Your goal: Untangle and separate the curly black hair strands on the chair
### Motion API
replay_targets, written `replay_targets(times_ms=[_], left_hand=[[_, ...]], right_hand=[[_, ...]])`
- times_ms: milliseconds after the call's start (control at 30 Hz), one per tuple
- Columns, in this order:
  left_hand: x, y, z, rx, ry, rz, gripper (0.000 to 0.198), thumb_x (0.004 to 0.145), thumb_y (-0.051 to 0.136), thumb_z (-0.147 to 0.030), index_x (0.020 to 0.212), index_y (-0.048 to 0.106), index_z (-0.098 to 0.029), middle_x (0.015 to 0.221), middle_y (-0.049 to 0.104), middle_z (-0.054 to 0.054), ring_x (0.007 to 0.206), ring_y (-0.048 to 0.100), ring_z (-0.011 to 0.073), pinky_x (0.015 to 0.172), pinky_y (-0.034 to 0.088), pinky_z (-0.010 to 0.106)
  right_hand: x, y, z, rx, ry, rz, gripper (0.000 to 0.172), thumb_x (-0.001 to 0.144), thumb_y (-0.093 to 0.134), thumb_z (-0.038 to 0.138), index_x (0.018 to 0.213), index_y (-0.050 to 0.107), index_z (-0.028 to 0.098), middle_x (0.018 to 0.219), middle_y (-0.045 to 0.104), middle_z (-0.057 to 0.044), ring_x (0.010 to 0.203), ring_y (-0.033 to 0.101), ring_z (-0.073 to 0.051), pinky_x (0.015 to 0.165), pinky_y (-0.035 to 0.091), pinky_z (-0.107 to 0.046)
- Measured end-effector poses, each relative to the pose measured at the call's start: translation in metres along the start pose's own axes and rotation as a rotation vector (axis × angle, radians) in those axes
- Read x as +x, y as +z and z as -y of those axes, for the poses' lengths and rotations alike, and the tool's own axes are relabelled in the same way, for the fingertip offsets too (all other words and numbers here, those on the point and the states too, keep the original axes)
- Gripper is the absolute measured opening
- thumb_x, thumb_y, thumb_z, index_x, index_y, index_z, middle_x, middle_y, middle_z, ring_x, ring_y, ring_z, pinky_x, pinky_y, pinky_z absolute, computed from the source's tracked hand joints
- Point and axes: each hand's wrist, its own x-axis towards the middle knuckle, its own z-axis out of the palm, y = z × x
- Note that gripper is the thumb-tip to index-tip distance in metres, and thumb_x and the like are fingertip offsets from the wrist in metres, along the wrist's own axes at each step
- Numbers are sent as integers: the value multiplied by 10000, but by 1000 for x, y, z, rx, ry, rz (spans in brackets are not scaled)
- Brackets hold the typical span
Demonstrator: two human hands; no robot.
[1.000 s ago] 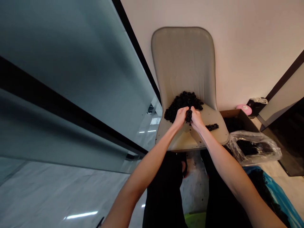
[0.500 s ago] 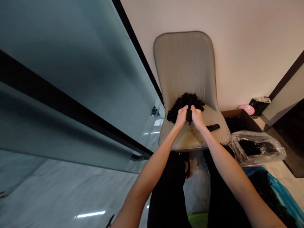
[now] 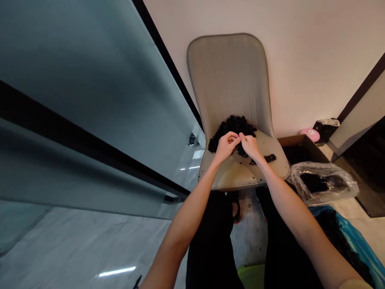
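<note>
A heap of small black pieces (image 3: 222,130) lies on the seat of a grey-beige chair (image 3: 228,72). Over the front of the heap, my left hand (image 3: 227,144) and my right hand (image 3: 249,145) meet at the fingertips. Both are closed in a pinch; whatever sits between the fingers is too small or hidden to name. Right of the heap, partly behind my right wrist, lies a dark strip of pieces (image 3: 270,158). Small black crumbs are scattered along the seat's front.
A glass panel with a black frame (image 3: 120,160) runs along the left. On the right stand a cardboard box (image 3: 315,146), a clear plastic bag (image 3: 345,190) and a blue bag (image 3: 357,237), all with black contents. Behind them sit a pink round object (image 3: 310,134) and a black box (image 3: 326,130).
My hands, slightly apart before, have come together so that their fingertips touch. More of the dark strip shows beside my right wrist. The view has shifted slightly.
</note>
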Motion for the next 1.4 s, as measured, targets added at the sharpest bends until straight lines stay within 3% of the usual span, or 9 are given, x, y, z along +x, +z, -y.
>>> replay_targets(times_ms=[167, 300, 500, 667, 833, 1000, 1233, 1333, 1400], left_hand=[[9, 3, 12, -109, -60, -233, 218, 915, 629, -384, 806, 597, -198, 596, 553, -30, 508, 482, 102, 519, 343, 234], [14, 7, 16, -144, -72, -356, 183, 914, 608, -342, 838, 663, -184, 704, 614, 1, 609, 533, 113, 567, 388, 231], [7, -5, 9, -5, -24, -266, 253, 919, 611, -394, 793, 674, -184, 646, 546, -17, 555, 448, 108, 506, 335, 233], [1, -7, 4, -23, 3, -171, 187, 891, 664, -370, 845, 641, -190, 689, 589, -11, 592, 520, 115, 551, 414, 231], [-4, -4, 1, -45, 26, -46, 155, 890, 655, -341, 954, 618, -205, 785, 636, 1, 597, 583, 124, 566, 467, 253], [-5, -8, 0, -24, 32, -11, 190, 864, 685, -352, 958, 614, -203, 826, 656, 12, 710, 643, 147, 668, 502, 267], [-8, -16, -1, 166, -53, 63, 469, 937, 568, -534, 627, 543, -183, 567, 499, -18, 537, 418, 105, 525, 299, 250], [-6, -7, 3, -42, -147, 82, 448, 925, 555, -531, 639, 508, -190, 573, 473, -27, 516, 401, 97, 504, 276, 245], [-3, 2, 7, -207, -210, -6, 409, 904, 571, -497, 643, 462, -202, 569, 452, -36, 506, 408, 94, 502, 300, 237]], right_hand=[[-1, 4, 5, -11, -45, -80, 556, 1016, 426, 419, 506, 344, 214, 490, 375, 23, 542, 377, -130, 606, 258, -294], [-3, 17, 7, 52, 12, -137, 537, 1022, 380, 447, 536, 379, 219, 525, 458, 1, 563, 434, -152, 606, 296, -288], [-4, 24, 5, 60, 67, -133, 494, 1013, 386, 449, 579, 457, 223, 619, 586, -43, 662, 539, -203, 697, 405, -304], [-5, 22, 8, 248, 172, -76, 502, 1017, 387, 537, 700, 594, 206, 783, 683, -65, 781, 610, -200, 772, 447, -301], [-6, 24, 11, 498, 271, 168, 639, 962, 398, 698, 576, 528, 206, 550, 543, -21, 535, 515, -146, 569, 410, -276], [-3, 23, 6, 651, 241, 177, 533, 960, 529, 560, 556, 448, 221, 446, 401, 53, 420, 355, -94, 472, 291, -254], [-2, 18, 2, 491, 154, 240, 533, 935, 600, 486, 506, 454, 207, 421, 419, 49, 432, 347, -82, 497, 263, -253], [-4, 21, 4, 624, 144, 260, 570, 935, 576, 559, 505, 429, 215, 418, 405, 50, 444, 353, -85, 514, 297, -251], [-5, 23, 7, 730, 147, 241, 585, 935, 564, 597, 516, 407, 222, 422, 394, 50, 458, 360, -89, 527, 321, -248]])
